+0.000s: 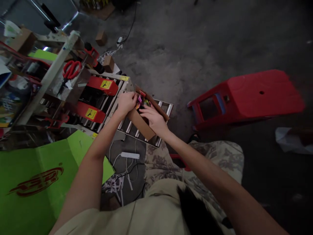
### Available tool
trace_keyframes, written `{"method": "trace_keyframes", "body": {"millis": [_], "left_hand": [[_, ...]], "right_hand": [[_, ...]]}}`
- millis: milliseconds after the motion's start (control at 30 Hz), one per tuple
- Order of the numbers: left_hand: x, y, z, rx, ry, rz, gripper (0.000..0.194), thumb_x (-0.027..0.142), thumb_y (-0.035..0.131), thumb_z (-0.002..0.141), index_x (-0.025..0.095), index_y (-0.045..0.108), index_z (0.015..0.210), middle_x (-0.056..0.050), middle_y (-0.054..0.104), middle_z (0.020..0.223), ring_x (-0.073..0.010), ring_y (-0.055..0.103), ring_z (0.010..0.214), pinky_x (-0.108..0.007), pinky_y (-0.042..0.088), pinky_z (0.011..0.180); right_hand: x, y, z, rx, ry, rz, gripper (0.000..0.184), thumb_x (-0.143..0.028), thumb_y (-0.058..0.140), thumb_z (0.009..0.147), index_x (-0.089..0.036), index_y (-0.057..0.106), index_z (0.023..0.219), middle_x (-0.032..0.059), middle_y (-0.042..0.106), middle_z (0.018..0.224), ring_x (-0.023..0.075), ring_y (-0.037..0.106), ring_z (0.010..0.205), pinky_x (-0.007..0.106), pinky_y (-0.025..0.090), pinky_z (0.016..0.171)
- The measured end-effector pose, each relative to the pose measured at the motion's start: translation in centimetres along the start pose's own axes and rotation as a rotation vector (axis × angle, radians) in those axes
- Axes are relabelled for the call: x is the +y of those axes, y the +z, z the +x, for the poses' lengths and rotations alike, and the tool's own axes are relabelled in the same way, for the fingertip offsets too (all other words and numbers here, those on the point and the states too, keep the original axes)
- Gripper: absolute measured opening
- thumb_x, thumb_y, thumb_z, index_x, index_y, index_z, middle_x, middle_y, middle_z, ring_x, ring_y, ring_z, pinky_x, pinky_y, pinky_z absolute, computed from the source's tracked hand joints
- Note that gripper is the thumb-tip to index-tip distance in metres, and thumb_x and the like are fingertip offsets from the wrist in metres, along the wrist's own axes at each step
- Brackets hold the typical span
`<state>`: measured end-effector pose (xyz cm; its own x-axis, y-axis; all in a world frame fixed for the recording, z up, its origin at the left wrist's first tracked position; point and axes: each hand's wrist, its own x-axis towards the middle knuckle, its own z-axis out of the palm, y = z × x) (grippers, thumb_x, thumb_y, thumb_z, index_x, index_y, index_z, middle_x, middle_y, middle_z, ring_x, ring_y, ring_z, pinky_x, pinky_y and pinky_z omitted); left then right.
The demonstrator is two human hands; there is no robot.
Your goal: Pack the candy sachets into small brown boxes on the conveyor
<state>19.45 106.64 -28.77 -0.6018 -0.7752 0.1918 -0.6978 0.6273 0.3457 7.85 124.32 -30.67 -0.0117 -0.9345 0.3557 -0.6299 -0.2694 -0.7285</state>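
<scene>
An opened cardboard box (142,126) rests on the roller conveyor (128,126), and small colourful items (140,100) show inside it. At the box's left edge is my left hand (127,102), its fingers curled and pressed together beside a pink item. Whatever they grip is hidden. My right hand (154,120) reaches over the right part of the box with its fingers stretched out across the contents. Its fingertips are close to the items; I cannot tell whether they touch.
Left of the box stands a taping machine with red guides (104,85), and red-handled scissors (71,70) lie on it. A green printed sheet (31,176) spreads at lower left. A white power strip (130,155) and cords lie below. A red stool (259,93) is at right.
</scene>
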Motion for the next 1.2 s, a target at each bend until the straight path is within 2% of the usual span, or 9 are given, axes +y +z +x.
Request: {"method": "trace_keyframes", "body": {"millis": [100,200,367,467,667,833,1033,1133,1200], "left_hand": [[0.4,1.6,0.1,0.076,-0.083,0.074,0.028,0.033,0.044,0.095,0.016,0.064,0.085,-0.017,0.067,0.095,-0.0328,0.060,0.104,-0.044,0.040,0.095],[0.6,1.5,-0.7,0.182,0.005,0.079,0.027,0.030,0.043,0.095,0.016,0.063,0.104,-0.018,0.064,0.115,-0.0337,0.053,0.119,-0.047,0.036,0.103],[0.7,0.4,-1.0,-0.095,0.483,0.079,0.032,0.023,0.039,0.094,0.019,0.066,0.112,-0.012,0.067,0.112,-0.0273,0.056,0.111,-0.042,0.042,0.099],[0.9,0.8,-0.1,-0.215,0.599,0.160,0.026,0.025,0.048,0.090,0.019,0.071,0.103,-0.012,0.069,0.101,-0.0301,0.054,0.110,-0.047,0.042,0.097],[1.3,1.6,0.9,-0.195,0.565,0.210,0.021,0.028,0.052,0.092,0.018,0.071,0.090,-0.012,0.069,0.094,-0.0307,0.055,0.106,-0.046,0.043,0.090],[1.5,0.9,-1.9,0.184,0.373,-0.040,0.035,0.030,0.034,0.101,0.017,0.066,0.099,-0.011,0.065,0.100,-0.0227,0.058,0.099,-0.037,0.046,0.086],[3.2,2.3,-3.5,-0.052,0.407,0.137,0.031,0.041,0.052,0.094,0.017,0.068,0.083,-0.013,0.065,0.096,-0.0299,0.056,0.101,-0.044,0.045,0.091],[3.1,2.7,-3.1,-0.041,0.377,0.047,0.033,0.045,0.053,0.095,0.018,0.065,0.080,-0.011,0.064,0.091,-0.0286,0.056,0.101,-0.043,0.046,0.092],[2.3,2.8,-2.9,0.073,0.308,-0.151,0.036,0.048,0.046,0.098,0.018,0.062,0.085,-0.009,0.063,0.091,-0.0235,0.058,0.095,-0.039,0.048,0.090]], "right_hand": [[-1.4,-2.6,-0.7,0.178,-0.013,0.147,0.045,-0.018,0.026,0.099,-0.024,0.069,0.109,0.0056,0.069,0.121,0.0204,0.057,0.127,0.046,0.045,0.113],[-1.8,-4.4,0.4,0.267,0.043,0.036,0.039,-0.029,0.038,0.099,-0.021,0.057,0.132,0.0102,0.061,0.133,0.0264,0.053,0.130,0.050,0.042,0.114],[0.0,-4.4,3.5,0.029,0.338,-0.069,0.048,-0.036,0.045,0.098,-0.011,0.051,0.138,0.0179,0.063,0.129,0.0346,0.060,0.120,0.053,0.048,0.104],[0.2,-4.5,3.7,-0.057,0.382,-0.093,0.051,-0.038,0.042,0.099,-0.011,0.048,0.142,0.0175,0.063,0.129,0.0349,0.061,0.118,0.051,0.050,0.100],[-1.1,-5.3,2.8,-0.055,0.328,-0.126,0.063,-0.048,0.059,0.091,-0.013,0.045,0.142,0.0180,0.062,0.131,0.0337,0.062,0.115,0.045,0.050,0.095],[-1.3,-5.3,2.2,-0.054,0.328,-0.136,0.061,-0.050,0.060,0.090,-0.014,0.049,0.138,0.0162,0.064,0.129,0.0351,0.062,0.115,0.046,0.050,0.094],[-0.8,-5.4,1.9,-0.060,0.327,-0.163,0.070,-0.050,0.059,0.090,-0.011,0.042,0.146,0.0180,0.058,0.138,0.0362,0.057,0.123,0.047,0.047,0.100],[-0.7,-5.6,2.0,-0.072,0.315,-0.174,0.073,-0.053,0.062,0.087,-0.013,0.043,0.145,0.0179,0.059,0.136,0.0356,0.060,0.120,0.047,0.049,0.097],[-0.9,-5.2,1.6,-0.089,0.295,-0.175,0.074,-0.056,0.061,0.088,-0.013,0.042,0.146,0.0180,0.057,0.138,0.0350,0.059,0.121,0.047,0.049,0.098]]}}
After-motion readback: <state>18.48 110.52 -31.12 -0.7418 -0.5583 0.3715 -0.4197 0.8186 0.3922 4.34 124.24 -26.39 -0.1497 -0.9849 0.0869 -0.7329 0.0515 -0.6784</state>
